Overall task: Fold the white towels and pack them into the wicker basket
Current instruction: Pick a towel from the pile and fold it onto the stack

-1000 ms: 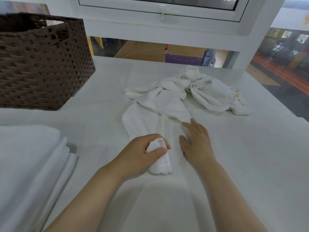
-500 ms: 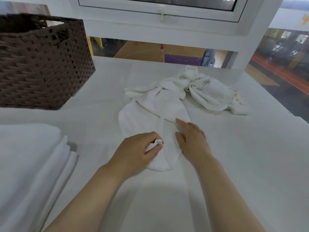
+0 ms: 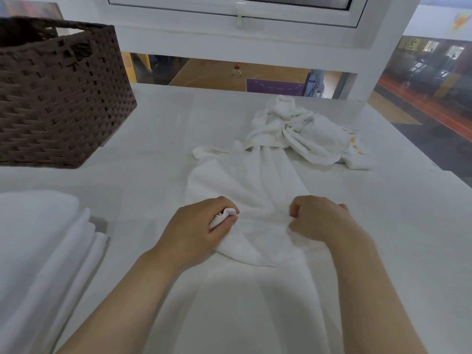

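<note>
a person is standing at a white-covered table (image 3: 383,226), looking down at their own two bare forearms. the left hand (image 3: 201,228) is curling its fingers and thumb around a bunched corner of a white towel (image 3: 245,190), with a small tuft of cloth poking out of the fist. the right hand (image 3: 319,218) is resting on the same towel just to the right, fingers curled under; it is probably pinching the near edge, but the cloth inside that fist is hidden, so i cannot tell for certain. the two hands are sitting apart along the towel's near edge, most likely so the person can draw the corners outward and spread the cloth flat for folding.

the towel is lying lengthwise away from the person, its far end running into a crumpled heap of more white towels (image 3: 306,131) near the back of the table, which are waiting to be folded. a stack of folded white towels (image 3: 43,251) is sitting at the near left edge, probably kept close for packing. the brown wicker basket (image 3: 58,98) is standing at the far left, well apart from the hands; its inside is not visible from here. behind the table, a window (image 3: 229,11) is looking down onto an indoor sports court.
</note>
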A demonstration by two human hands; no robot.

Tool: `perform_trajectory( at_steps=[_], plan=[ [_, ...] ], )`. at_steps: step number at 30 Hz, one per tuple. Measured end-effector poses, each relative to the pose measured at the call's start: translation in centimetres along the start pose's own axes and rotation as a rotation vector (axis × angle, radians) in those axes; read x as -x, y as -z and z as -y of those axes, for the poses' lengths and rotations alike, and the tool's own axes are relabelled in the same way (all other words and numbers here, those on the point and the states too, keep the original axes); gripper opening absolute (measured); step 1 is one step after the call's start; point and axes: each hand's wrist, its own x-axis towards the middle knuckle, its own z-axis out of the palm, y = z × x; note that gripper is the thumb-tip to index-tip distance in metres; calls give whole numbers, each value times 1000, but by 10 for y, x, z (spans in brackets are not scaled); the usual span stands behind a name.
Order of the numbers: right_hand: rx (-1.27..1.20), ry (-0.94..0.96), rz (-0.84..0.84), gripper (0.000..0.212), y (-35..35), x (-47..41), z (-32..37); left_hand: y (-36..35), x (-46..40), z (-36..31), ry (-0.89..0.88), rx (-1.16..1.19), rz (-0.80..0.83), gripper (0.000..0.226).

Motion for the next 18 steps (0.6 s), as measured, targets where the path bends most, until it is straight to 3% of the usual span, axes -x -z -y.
perform_trajectory(
  at_steps=[2, 3, 7, 8, 11, 18],
  plan=[
    [69, -57, 85, 14, 9, 10, -10, -1, 0, 0, -17, -11, 21, 5],
    [78, -64, 34, 17, 10, 12, -12, -2, 0, 0, -31, -19, 29, 5],
    [-216, 183, -493, 18, -10, 2, 13, -1, 2, -2, -64, 0, 31, 19],
    [-306, 266, -519, 19, -19, -2, 22, 0, 3, -2, -65, 15, 26, 21],
    [-343, 366, -381, 36, -44, -16, 36, 3, 4, -3, -61, 58, 10, 23],
    [-236, 243, -520, 26, -52, -25, 34, 1, 0, -2, -113, 33, -28, 17]
  ],
)
